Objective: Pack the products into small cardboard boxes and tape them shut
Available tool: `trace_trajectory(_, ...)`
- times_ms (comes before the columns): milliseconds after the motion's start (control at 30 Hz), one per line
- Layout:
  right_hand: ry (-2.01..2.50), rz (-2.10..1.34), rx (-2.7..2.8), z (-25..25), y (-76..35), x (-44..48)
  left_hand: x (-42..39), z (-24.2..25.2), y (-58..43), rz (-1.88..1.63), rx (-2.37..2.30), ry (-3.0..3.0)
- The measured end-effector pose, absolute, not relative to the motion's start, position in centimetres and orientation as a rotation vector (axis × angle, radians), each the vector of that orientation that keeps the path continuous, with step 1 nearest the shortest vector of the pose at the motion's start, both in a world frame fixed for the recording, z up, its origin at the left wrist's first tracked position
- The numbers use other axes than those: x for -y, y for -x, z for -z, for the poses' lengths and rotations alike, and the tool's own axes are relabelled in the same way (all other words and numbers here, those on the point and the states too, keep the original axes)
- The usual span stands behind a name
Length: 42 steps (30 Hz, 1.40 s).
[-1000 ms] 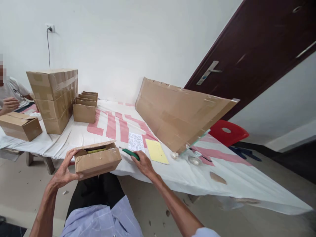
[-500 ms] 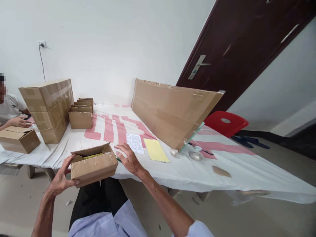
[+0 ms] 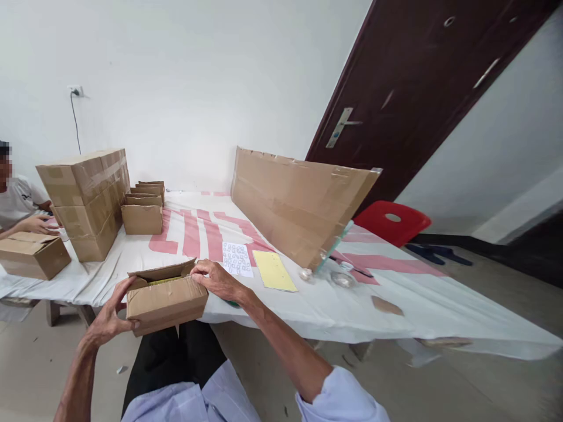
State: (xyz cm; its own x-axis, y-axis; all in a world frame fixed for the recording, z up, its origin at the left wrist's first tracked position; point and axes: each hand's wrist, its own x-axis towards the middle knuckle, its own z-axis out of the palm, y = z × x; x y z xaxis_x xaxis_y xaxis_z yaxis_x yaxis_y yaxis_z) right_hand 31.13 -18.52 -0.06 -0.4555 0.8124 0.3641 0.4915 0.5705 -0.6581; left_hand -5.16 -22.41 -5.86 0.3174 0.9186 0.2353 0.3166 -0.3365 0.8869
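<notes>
1. A person seated at a cloth-covered table [image 3: 308, 310] holds an open cardboard box [image 3: 167, 302] at its near edge, above the lap.
2. The left hand [image 3: 109, 316] clasps the box's left end, thumb on the front face.
3. The right hand [image 3: 217, 278] curls its fingers over the raised flap at the top right corner.
4. The box's long axis runs left to right between the hands, one at each end.
5. A white printed sheet [image 3: 236, 258] and a yellow sheet [image 3: 274, 271] lie just beyond the right hand.

Left hand [image 3: 109, 313] curled in grasp, forearm raised; right hand [image 3: 216, 280] palm down, arm extended forward.
</notes>
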Motion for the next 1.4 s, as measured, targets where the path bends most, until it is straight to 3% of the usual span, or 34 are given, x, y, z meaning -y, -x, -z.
trace_trajectory(700,1.015,-0.792,2.101,-0.5,-30.9,17.2,21.1,5.1,4.7,-1.000,-1.106,-1.863)
trace_trajectory(800,0.976,-0.636,2.153,-0.2,-30.9,17.2,21.0,5.1,4.6,-0.991,-1.126,-1.858)
trace_trajectory(1000,0.839,0.142,2.214,1.8,-30.5,17.2,20.9,5.0,4.2,-0.973,-1.149,-1.857)
trace_trajectory(1100,0.833,0.368,2.190,3.1,-30.2,17.2,20.8,4.9,4.1,-0.973,-1.162,-1.848)
trace_trajectory(1233,0.828,0.340,2.173,4.1,-30.0,17.8,21.0,5.0,3.9,-0.982,-1.179,-1.831)
trace_trajectory(1400,0.882,0.061,2.126,3.7,-30.0,18.9,21.5,4.9,3.6,-0.979,-1.160,-1.848)
